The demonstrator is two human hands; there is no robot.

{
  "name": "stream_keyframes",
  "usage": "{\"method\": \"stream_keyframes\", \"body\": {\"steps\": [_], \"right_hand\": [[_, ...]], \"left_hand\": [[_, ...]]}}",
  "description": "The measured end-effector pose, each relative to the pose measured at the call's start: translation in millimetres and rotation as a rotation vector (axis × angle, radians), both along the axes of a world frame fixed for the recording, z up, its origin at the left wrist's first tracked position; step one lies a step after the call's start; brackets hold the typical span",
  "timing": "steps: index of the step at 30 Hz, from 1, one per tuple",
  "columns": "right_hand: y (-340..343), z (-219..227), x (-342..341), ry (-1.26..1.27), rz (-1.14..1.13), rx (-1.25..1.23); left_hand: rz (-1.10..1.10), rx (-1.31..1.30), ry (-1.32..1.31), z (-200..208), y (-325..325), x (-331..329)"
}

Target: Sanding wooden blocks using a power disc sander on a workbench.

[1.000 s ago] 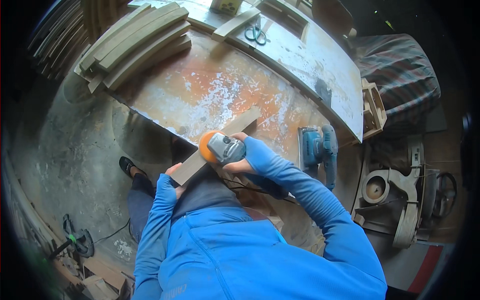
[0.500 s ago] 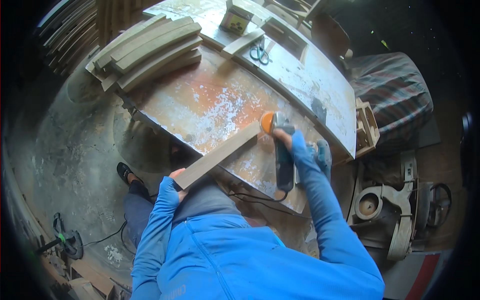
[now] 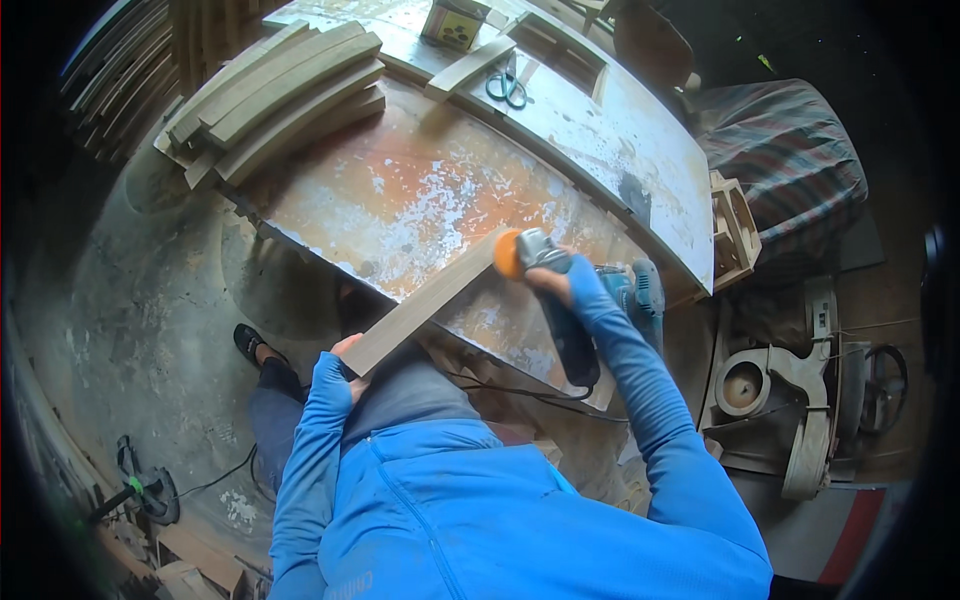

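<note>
My left hand (image 3: 350,362) is closed round the near end of a flat wooden board (image 3: 425,303), which slants away over the edge of the worn workbench (image 3: 335,205). In my right hand (image 3: 555,283) is an angle grinder (image 3: 562,325) with an orange disc (image 3: 508,254). The disc sits at the board's far end, seemingly against it; the exact contact is hard to make out. From the grinder a dark cord runs down past the bench's near edge. A second teal power tool (image 3: 640,290) lies on the bench just right of my right forearm.
Curved wooden pieces (image 3: 285,95) are stacked at the bench's far left. On a pale raised panel (image 3: 640,170) lie scissors (image 3: 507,90), a wooden strip (image 3: 470,68) and a small box (image 3: 455,22). A large machine (image 3: 770,385) stands at right; another corded tool (image 3: 150,485) is on the floor at left.
My right hand has tilted the grinder, and its disc has shifted left along the board's far end. My left hand keeps its grip. The whole view has shifted slightly.
</note>
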State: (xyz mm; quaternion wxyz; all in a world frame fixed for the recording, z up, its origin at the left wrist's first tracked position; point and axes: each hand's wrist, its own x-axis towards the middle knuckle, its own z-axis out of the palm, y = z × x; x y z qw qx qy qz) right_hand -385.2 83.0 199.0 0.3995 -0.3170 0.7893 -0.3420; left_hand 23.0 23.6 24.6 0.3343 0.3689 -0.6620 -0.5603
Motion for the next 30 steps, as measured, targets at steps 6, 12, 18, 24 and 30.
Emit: {"method": "stream_keyframes", "body": {"steps": [6,12,18,24,30], "right_hand": [[1,-23,-23,-0.001,-0.015,-0.129],[-5,-15,71,0.087,0.358,0.041],[-3,-9,105,0.127,0.499,0.065],[3,-15,17,0.065,0.125,0.001],[3,-22,-8,0.064,0.039,-0.116]], "left_hand": [[0.028,0.018,-0.024,0,1,-1],[0.005,0.059,-0.001,-9,2,2],[0.015,0.026,-0.031,1,3,0],[-0.026,0.073,-0.005,1,0,2],[0.024,0.04,0.003,-9,1,0]]}}
